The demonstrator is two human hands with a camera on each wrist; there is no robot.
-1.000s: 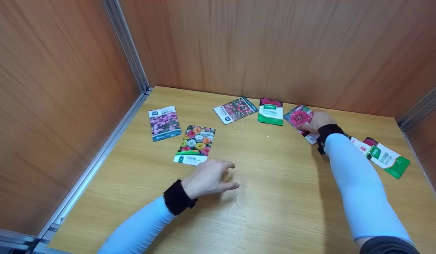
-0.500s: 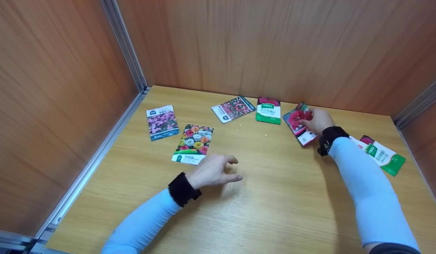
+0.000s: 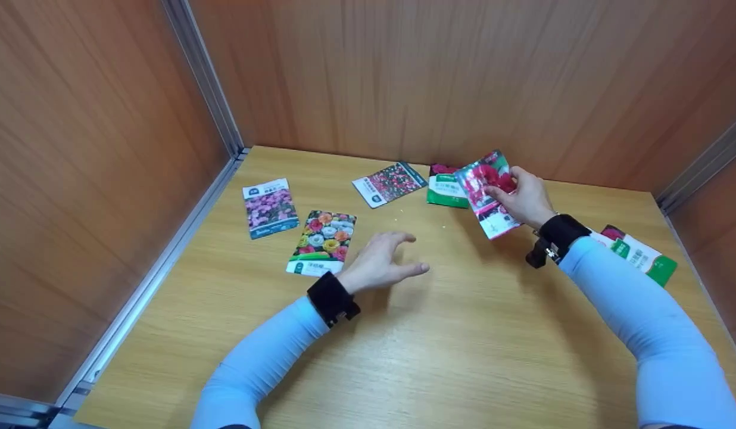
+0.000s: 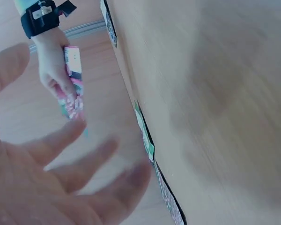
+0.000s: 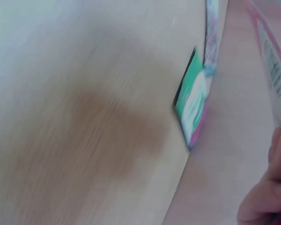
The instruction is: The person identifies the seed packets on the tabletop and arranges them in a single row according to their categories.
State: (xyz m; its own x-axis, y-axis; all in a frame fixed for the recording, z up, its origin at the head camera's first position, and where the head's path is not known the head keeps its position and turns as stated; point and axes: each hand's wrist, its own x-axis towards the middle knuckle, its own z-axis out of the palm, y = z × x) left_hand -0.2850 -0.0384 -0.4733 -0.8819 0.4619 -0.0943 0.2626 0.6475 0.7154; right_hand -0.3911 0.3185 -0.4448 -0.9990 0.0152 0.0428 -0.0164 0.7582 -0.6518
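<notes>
My right hand [image 3: 527, 199] pinches a seed packet [image 3: 484, 185] with red-pink flowers between thumb and fingers. It is lifted above the table and tilted; in the head view it overlaps a green and white packet [image 3: 446, 189] lying behind. In the right wrist view the held packet's pale printed back [image 5: 274, 70] shows at the right edge. My left hand [image 3: 383, 262] hovers over the table with fingers spread and thumb out, holding nothing. Nearest to it lies a packet of mixed-colour blooms [image 3: 322, 243]. The left wrist view shows the spread left fingers [image 4: 91, 164] in front.
A purple-flower packet [image 3: 271, 208] lies at the left, and a small-red-flower packet [image 3: 390, 184] near the back wall [image 3: 392, 77]. Green and white packets [image 3: 639, 256] lie at the right, partly behind the right forearm. Wooden panels enclose the table [image 3: 439, 357] at the back and sides.
My right hand has picked up the red-pink flower packet from the table and brought it left and up. My left hand has moved slightly forward and right, staying spread.
</notes>
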